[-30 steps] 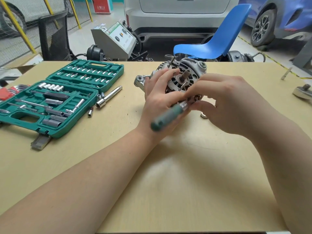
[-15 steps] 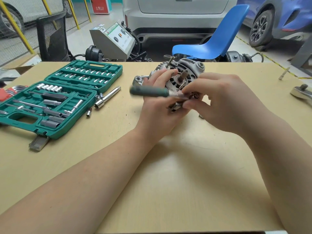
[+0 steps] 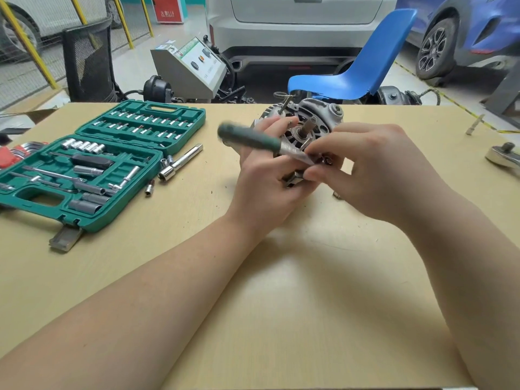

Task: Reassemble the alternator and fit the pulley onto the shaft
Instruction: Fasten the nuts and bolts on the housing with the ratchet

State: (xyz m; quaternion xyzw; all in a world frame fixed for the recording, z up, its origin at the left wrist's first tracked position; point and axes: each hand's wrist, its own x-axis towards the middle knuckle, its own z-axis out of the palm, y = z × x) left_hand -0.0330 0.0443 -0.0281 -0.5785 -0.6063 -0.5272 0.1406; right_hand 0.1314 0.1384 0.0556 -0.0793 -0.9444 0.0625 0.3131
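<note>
the workbench point(image 3: 281, 319) carries an open green socket set case point(image 3: 92, 164) at the left, kept within reach; loose sockets and an extension bar point(image 3: 183, 161) lie just beside it. a second ratchet head point(image 3: 503, 157) is cut off at the right edge. the alternator point(image 3: 306, 122) stands on edge near the far middle of the bench, bare shaft point(image 3: 308, 126) tilted toward the camera; no pulley is seen on it. the left hand point(image 3: 264, 181) is wrapped round the near side of the housing, judged to steady it. the right hand point(image 3: 374, 170) pinches the metal neck of a green-handled ratchet point(image 3: 253, 140) with curled fingertips, apparently turning a housing fastener. the handle is motion-blurred. the fastener and ratchet head are hidden behind the fingers. a small metal part point(image 3: 336, 195) under the right hand cannot be identified.
</note>
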